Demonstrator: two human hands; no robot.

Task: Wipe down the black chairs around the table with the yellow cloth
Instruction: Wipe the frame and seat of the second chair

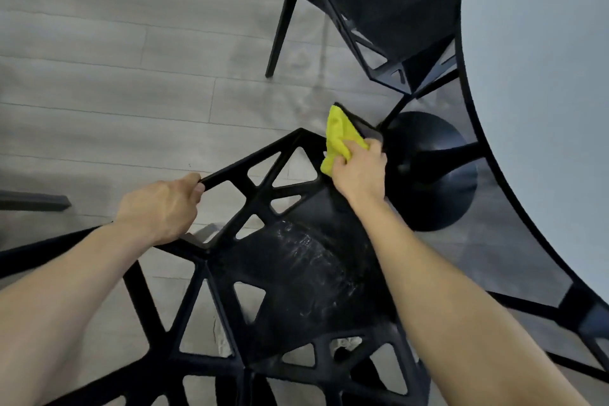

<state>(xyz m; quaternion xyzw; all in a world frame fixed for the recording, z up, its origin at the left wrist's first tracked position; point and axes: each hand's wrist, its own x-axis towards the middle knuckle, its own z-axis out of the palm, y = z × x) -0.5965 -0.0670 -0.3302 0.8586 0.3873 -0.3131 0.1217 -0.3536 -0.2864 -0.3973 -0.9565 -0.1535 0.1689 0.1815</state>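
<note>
At lower centre the near black chair shows smeared streaks on its seat. The left hand clamps its frame edge, likely steadying it, while the right hand bunches the yellow cloth against the far corner. Upper centre, a second black chair waits beside the round table.

Nearest, a chair gripped at its left edge by the left hand, cloth in the right hand on its far corner; beyond, a second chair; table at right.
</note>
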